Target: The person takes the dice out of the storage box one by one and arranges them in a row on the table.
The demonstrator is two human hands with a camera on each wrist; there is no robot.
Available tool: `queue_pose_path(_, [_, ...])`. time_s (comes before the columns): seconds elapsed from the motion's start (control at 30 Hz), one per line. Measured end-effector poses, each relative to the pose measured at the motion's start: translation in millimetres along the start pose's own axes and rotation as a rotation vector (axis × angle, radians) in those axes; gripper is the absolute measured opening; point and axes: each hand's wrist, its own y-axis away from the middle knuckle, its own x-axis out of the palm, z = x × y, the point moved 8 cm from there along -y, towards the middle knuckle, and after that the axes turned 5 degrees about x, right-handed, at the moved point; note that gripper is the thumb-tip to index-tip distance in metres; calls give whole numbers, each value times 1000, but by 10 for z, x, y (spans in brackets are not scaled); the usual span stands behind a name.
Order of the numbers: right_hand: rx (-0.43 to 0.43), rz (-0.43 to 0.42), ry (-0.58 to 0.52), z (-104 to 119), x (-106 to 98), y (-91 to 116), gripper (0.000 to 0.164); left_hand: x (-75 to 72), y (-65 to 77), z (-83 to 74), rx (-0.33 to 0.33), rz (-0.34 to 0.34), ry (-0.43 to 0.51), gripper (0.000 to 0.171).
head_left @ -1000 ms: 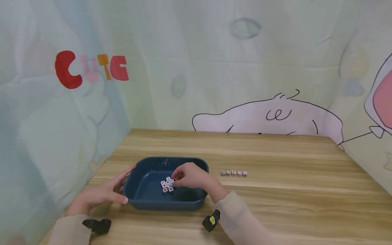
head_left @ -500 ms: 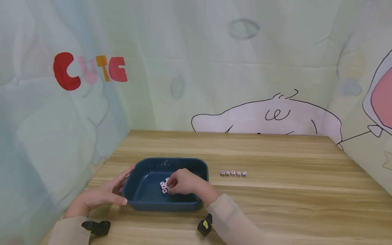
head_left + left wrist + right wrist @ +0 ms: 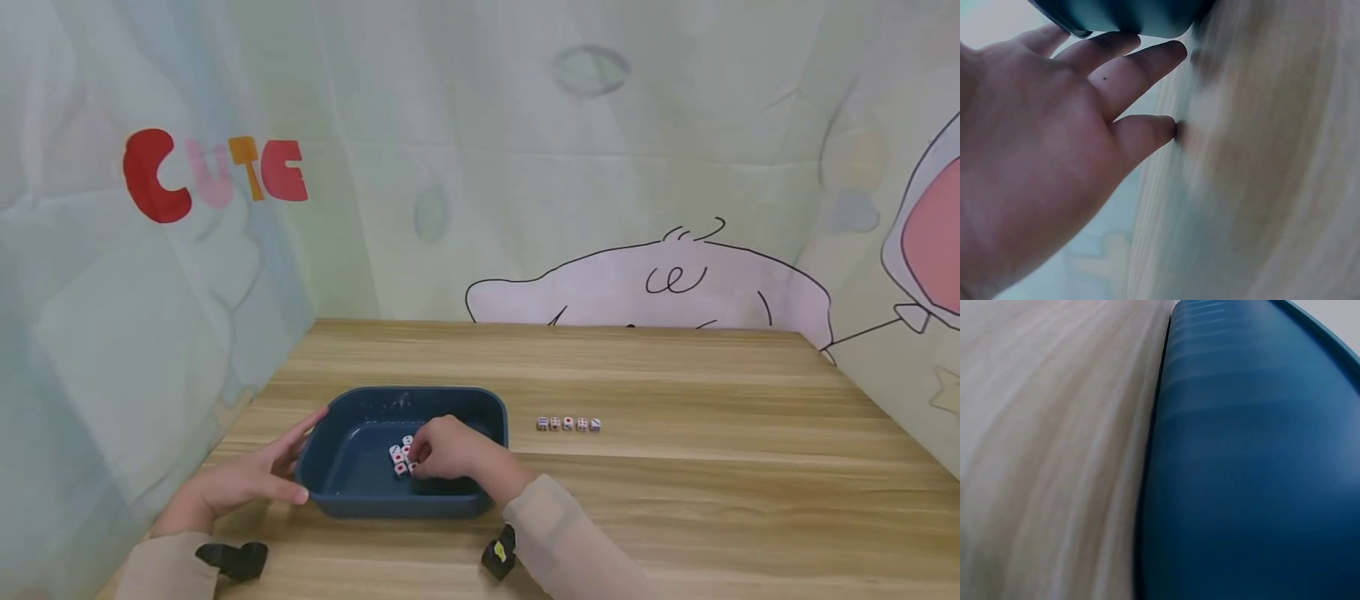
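Observation:
A dark blue rectangular tray (image 3: 397, 506) stands on the table, with a small cluster of white dice (image 3: 397, 456) on its floor. My right hand (image 3: 450, 450) reaches into it over the right side of the cluster. Its curled thumb and forefinger pinch a die (image 3: 412, 468) at the cluster's lower edge; the other fingers hide some of the dice. My left hand (image 3: 251, 479) rests against the tray's left side with its fingers spread. The left wrist view shows these fingers (image 3: 1138, 72) by the tray wall (image 3: 1129, 15). Only the tray's outer wall (image 3: 1241, 475) and table appear in the right wrist view.
Several dice (image 3: 568, 424) lie in a straight row on the wooden table (image 3: 712, 467), right of the tray. Printed cloth walls (image 3: 390, 208) enclose the table at the back and both sides. A black wrist device (image 3: 498, 552) sits under the right sleeve.
My right hand has moved slightly left and down over the cluster, covering dice that showed before. The left hand stays on the tray. The whole head view has drifted a little.

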Motion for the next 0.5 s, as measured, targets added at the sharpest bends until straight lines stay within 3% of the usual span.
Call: queue_pose_path(0.5, [-7, -18, 51, 13, -3, 6, 5, 0, 9, 4, -23, -11, 8, 104])
